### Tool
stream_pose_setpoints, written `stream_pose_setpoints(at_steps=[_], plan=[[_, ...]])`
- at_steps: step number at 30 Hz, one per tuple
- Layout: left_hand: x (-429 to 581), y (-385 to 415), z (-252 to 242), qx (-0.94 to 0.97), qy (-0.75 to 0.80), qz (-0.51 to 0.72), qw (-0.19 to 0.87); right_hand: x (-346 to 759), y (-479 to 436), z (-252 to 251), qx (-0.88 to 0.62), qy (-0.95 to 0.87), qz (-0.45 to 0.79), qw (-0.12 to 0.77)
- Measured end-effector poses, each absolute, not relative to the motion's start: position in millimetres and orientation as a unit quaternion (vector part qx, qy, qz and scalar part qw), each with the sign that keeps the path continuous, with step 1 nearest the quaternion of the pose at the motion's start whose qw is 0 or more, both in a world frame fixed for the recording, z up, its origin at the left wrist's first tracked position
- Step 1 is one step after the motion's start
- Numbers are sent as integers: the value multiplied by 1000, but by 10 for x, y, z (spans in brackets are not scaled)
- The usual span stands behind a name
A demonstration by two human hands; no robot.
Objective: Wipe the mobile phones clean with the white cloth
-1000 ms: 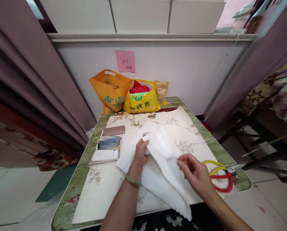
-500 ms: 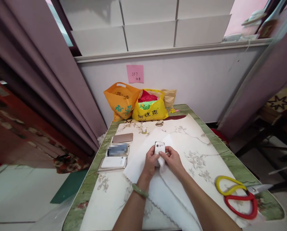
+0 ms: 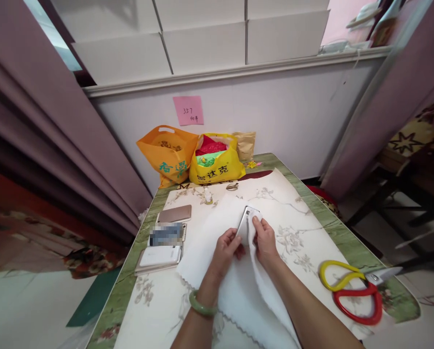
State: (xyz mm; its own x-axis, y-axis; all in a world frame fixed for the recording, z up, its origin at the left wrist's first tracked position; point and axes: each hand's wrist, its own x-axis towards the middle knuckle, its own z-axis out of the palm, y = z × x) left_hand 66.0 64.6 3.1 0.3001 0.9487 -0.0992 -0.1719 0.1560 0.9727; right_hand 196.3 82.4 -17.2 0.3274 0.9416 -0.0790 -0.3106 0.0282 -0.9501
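A white-and-silver mobile phone (image 3: 242, 224) is tilted over the table's middle. My left hand (image 3: 227, 248), with a green bangle (image 3: 201, 304) on the wrist, is closed around the phone's lower left edge. A white cloth (image 3: 239, 291) with a scalloped edge drapes below the phone, and one fold rises along its right side. With thumb and fingers, my right hand (image 3: 265, 238) presses this fold against the phone's upper right. The cloth hides part of the phone's face.
Several phones lie at the left, among them a rose-gold one (image 3: 175, 214) and a white one (image 3: 160, 256). Scissors (image 3: 362, 283) with yellow and red handles lie at the right. An orange bag (image 3: 169, 155) and a yellow bag (image 3: 217, 167) stand against the wall, near a small bottle (image 3: 208, 197).
The phone has turned from facing up to a tilt on its edge. My right hand has brought the cloth up along the phone's side. The whole view has shifted slightly.
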Motion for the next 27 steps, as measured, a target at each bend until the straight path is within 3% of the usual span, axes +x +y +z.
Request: stream_pose_setpoints(at_steps=[3, 12, 22, 27], plan=[[671, 646, 9, 521, 406, 414, 627, 1972, 823, -139, -487, -288, 505, 652], [671, 639, 63, 445, 404, 502, 622, 1951, 782, -48, -402, -373, 559, 622], [672, 670, -40, 472, 414, 458, 630, 1975, 718, 99, -472, -252, 608, 586], [666, 678, -44, 480, 414, 459, 623, 1954, 722, 68, -454, -297, 603, 586]])
